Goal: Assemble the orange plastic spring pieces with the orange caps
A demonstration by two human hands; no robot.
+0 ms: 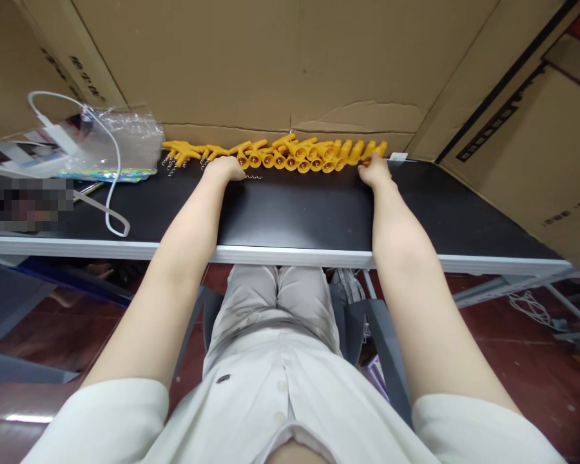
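A long cluster of yellow plastic pieces [314, 154] lies along the back of the black table. Many show round hollow ends facing me, stacked in rows. At the left end are yellow hand-shaped pieces [181, 151] with thin metal springs [173, 165] beside them. My left hand [226, 169] rests on the table against the left part of the row, thumb stretched out, other fingers partly hidden. At the row's right end, my right hand [377, 170] touches the last yellow pieces with thumb and fingers apart. One loose spring [254, 177] lies just right of my left hand.
Tall cardboard [290, 64] walls the back and right of the black tabletop [294, 212]. On the left are a clear plastic bag [130, 138], a white cable [118, 167] and flat colourful packets [130, 175]. A silver edge [294, 256] runs along the table's front.
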